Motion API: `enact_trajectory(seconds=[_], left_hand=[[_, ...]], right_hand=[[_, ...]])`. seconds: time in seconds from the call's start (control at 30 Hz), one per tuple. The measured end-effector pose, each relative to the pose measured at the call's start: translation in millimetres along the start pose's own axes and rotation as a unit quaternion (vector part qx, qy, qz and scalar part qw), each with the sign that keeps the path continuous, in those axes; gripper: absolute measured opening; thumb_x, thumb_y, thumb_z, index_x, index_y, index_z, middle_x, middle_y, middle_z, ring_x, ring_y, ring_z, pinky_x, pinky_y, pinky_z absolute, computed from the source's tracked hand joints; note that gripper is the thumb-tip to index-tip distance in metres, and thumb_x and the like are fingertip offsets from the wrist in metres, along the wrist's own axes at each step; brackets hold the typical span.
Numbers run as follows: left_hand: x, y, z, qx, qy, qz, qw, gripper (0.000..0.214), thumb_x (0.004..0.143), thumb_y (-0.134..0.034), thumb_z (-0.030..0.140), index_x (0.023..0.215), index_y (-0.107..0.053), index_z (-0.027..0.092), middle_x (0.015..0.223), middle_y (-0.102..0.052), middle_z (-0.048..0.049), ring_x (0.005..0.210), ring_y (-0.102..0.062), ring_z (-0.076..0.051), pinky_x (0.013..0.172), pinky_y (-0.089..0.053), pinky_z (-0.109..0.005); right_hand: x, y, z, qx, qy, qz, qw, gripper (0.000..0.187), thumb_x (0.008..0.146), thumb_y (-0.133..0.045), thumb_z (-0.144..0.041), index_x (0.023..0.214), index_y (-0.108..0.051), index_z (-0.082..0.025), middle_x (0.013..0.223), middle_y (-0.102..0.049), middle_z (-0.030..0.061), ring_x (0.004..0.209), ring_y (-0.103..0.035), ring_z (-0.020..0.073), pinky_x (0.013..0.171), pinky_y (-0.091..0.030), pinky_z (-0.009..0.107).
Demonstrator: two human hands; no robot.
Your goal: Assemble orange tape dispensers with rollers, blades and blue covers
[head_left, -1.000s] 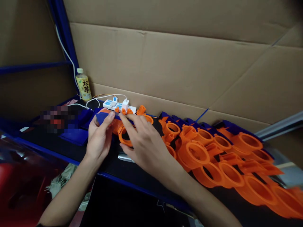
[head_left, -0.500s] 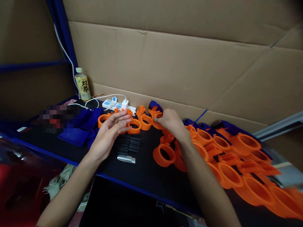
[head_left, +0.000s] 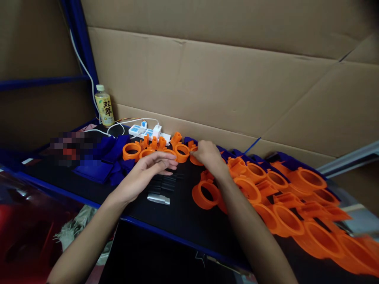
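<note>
Many orange plastic ring parts lie on a black bench top point(head_left: 183, 213), some on blue cloth. My left hand point(head_left: 149, 169) hovers palm up with fingers stretched out over several black strips point(head_left: 166, 182), holding nothing. My right hand point(head_left: 209, 154) is closed on an orange ring part point(head_left: 194, 157) at the back of the bench, next to another orange ring point(head_left: 181, 152). A single orange ring point(head_left: 204, 194) sits just in front of my right wrist. A small silver block point(head_left: 158, 198) lies near the front edge.
A white power strip point(head_left: 148, 131) with plugs and white cables sits at the back left, beside a yellow drink bottle point(head_left: 104, 105). Blue cloth pieces point(head_left: 94, 167) lie at the left. Cardboard sheets point(head_left: 225, 79) wall the back. A long heap of orange rings point(head_left: 299, 205) fills the right side.
My right hand moved from the rings near my left hand across to the back of the bench and closed on an orange part. My left hand let go of blue cloth and opened.
</note>
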State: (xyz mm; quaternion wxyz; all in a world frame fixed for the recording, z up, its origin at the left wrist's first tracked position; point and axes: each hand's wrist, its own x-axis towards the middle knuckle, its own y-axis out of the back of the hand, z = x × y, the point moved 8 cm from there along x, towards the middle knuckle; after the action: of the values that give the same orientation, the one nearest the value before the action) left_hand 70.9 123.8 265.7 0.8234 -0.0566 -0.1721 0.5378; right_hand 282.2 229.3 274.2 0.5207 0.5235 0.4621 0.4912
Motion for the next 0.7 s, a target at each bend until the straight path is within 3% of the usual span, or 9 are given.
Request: enact_trajectory(seconds=[0.27, 0.37, 0.47, 0.7], left_hand=[[-1, -4.2, 1, 0.007, 0.0, -0.021, 1.0, 0.022, 0.093, -0.067, 0.036, 0.107, -0.077, 0.023, 0.11, -0.077, -0.0103, 0.104, -0.072, -0.026, 0.091, -0.061, -0.042], [-2, -5.1, 2, 0.014, 0.0, -0.028, 1.0, 0.022, 0.094, -0.066, 0.035, 0.108, -0.077, 0.022, 0.107, -0.076, -0.01, 0.103, -0.072, -0.025, 0.092, -0.06, -0.041], [-2, -4.5, 2, 0.016, 0.001, -0.029, 0.999, 0.022, 0.094, -0.066, 0.036, 0.108, -0.077, 0.022, 0.11, -0.076, -0.0104, 0.103, -0.072, -0.025, 0.092, -0.06, -0.041], [0, 0.3, 1, 0.016, 0.005, -0.028, 0.999, 0.023, 0.094, -0.066, 0.036, 0.107, -0.078, 0.022, 0.108, -0.076, -0.0104, 0.102, -0.072, -0.025, 0.092, -0.06, -0.04]], right_hand=[[-2, -6, -7, -0.015, 0.022, 0.012, 1.0, 0.042, 0.093, -0.065, -0.04, 0.119, -0.071, -0.007, 0.118, -0.071, 0.027, 0.12, -0.065, 0.032, 0.094, -0.048, 0.033], [-6, -4, -19, -0.013, 0.079, 0.025, 0.996, 0.04, 0.095, -0.062, -0.035, 0.127, -0.068, -0.01, 0.13, -0.066, 0.0233, 0.13, -0.056, 0.0317, 0.102, -0.045, 0.037], [-12, -5, -34, -0.007, 0.148, 0.028, 0.989, 0.042, 0.095, -0.063, -0.028, 0.136, -0.063, -0.021, 0.139, -0.063, 0.0142, 0.133, -0.053, 0.0263, 0.106, -0.042, 0.033], [-14, -13, -44, -0.01, 0.173, 0.026, 0.984, 0.02, 0.093, -0.061, -0.019, 0.11, -0.073, -0.018, 0.115, -0.073, 0.0148, 0.109, -0.068, 0.0262, 0.088, -0.047, 0.028]])
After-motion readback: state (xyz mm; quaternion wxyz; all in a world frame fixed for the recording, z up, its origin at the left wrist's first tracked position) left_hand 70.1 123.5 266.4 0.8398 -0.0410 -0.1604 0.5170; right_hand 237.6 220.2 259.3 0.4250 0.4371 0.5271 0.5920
